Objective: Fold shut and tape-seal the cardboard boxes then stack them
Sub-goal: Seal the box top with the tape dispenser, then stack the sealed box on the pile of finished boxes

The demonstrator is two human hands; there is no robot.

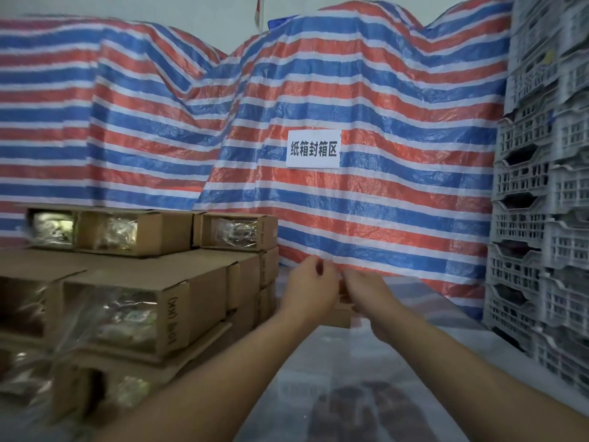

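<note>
Both arms reach forward with the hands close together over a small cardboard box [342, 309] lying on the counter [414, 362], right of the box stack [143, 298]. The left hand [310, 287] has curled fingers [318, 267]; the right hand [366, 293] droops onto the box. Whether either grips it, I cannot tell.

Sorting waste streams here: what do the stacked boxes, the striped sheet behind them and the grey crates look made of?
Brown stacked boxes: matte corrugated cardboard, folded flaps. Red-blue-white striped sheet: probably woven plastic tarpaulin, crinkled, faint sheen. Grey lattice crates: moulded plastic, likely, with uniform grid walls.
</note>
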